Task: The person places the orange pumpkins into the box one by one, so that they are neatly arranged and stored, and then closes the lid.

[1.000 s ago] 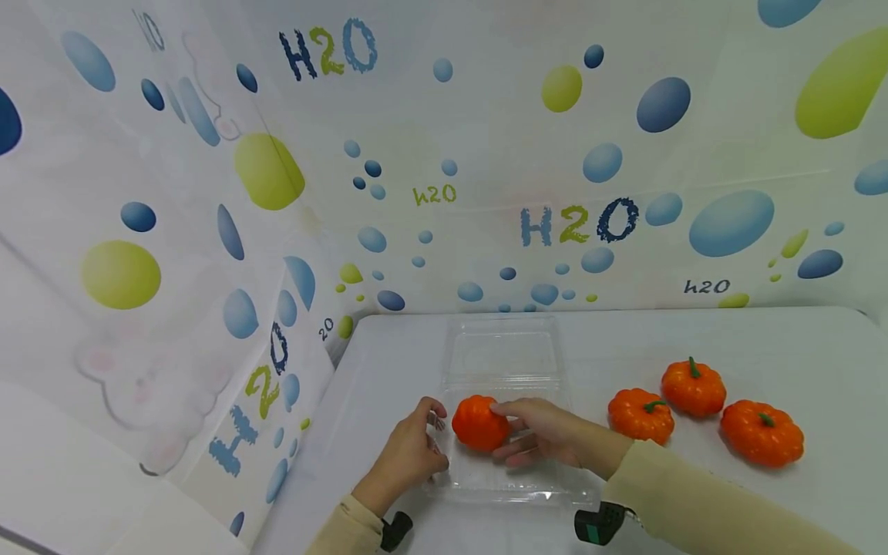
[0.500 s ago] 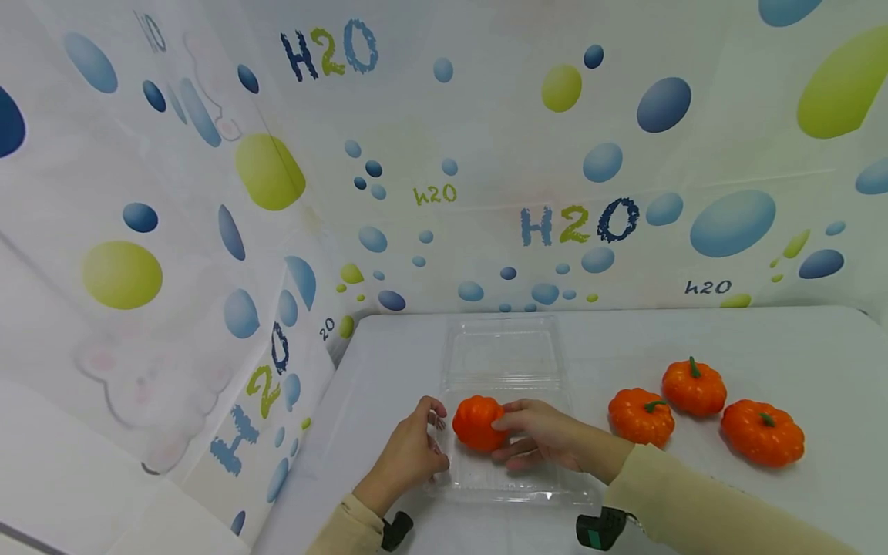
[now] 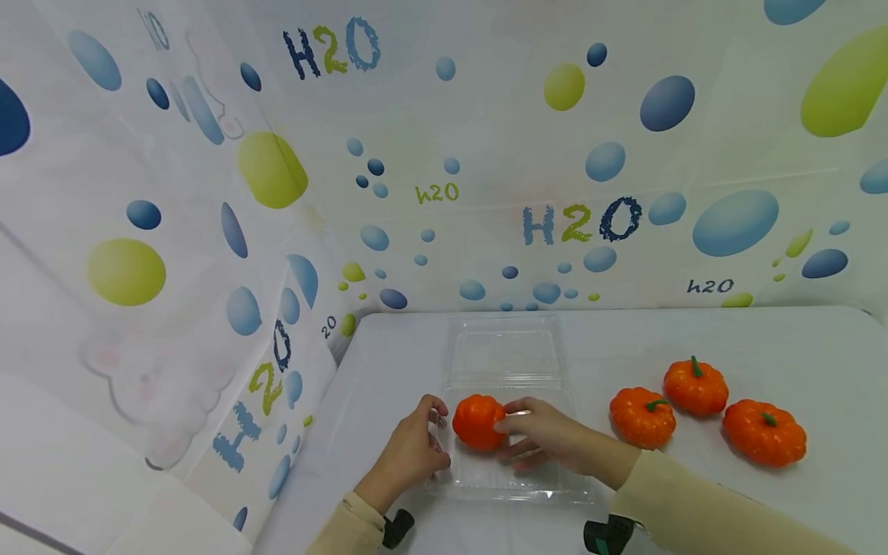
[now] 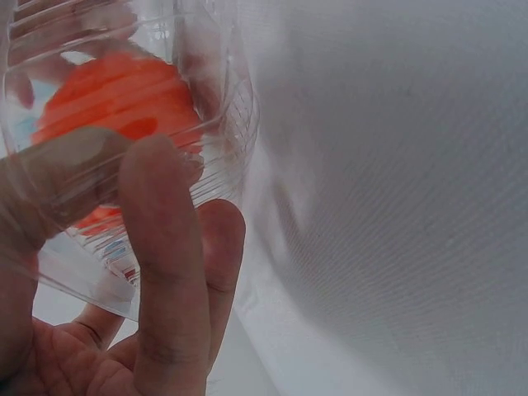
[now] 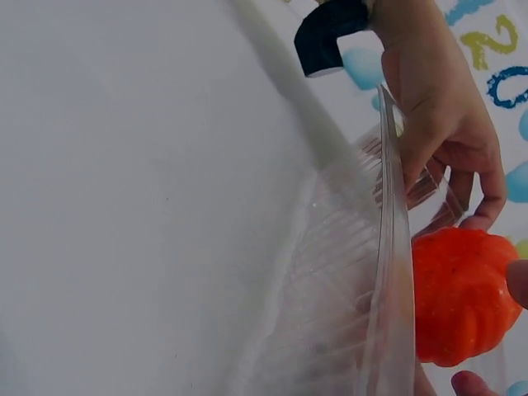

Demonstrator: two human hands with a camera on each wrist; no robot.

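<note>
A clear plastic clamshell container (image 3: 513, 478) lies with its lid laid back. Inside its left part sits an orange toy pumpkin (image 3: 479, 423), also visible through the ribbed plastic in the left wrist view. My left hand (image 3: 414, 451) pinches the container's left wall between thumb and fingers. At the pumpkin's right side is my right hand (image 3: 548, 433), over the tray, with its fingers spread loosely. In the right wrist view one fingertip (image 5: 518, 283) overlaps the pumpkin's side, while another finger stands apart from it.
Three more orange pumpkins with green stems, a near one (image 3: 642, 418), a far one (image 3: 696, 388) and a right one (image 3: 765, 433), rest on the white table (image 3: 819, 354) to the right. A printed curtain (image 3: 486, 116) rises behind and along the left.
My right hand's fingers have slid off the pumpkin's top and drawn slightly right, loosening. The pumpkin stays in the container, and my left hand keeps its hold.
</note>
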